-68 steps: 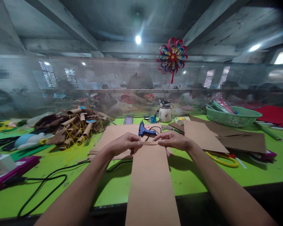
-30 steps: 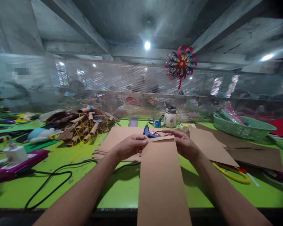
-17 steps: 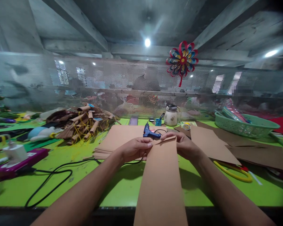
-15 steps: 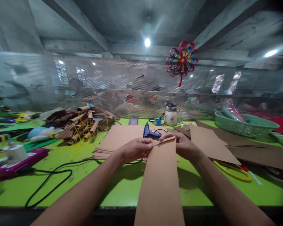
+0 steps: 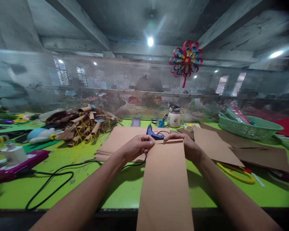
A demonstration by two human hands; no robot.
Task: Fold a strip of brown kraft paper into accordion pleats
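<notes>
Paper (image 5: 165, 186), in the head view, runs as a long brown strip from the hands toward the wearer, past the near edge of the green table (image 5: 125, 192), its far end folded over in a narrow flap. The left hand (image 5: 138, 148) pinches the far left corner between thumb and curled fingers. The right hand (image 5: 186, 147) grips the far right corner, fingers bent over the flap; its thumb seems to be underneath, though the strip hides it. Just beyond the hands lies a blue glue gun (image 5: 154, 132), beside a stack (image 5: 120, 138) of brown sheets. A bottle (image 5: 174, 118) stands farther back; a green basket (image 5: 250, 128) sits right.
</notes>
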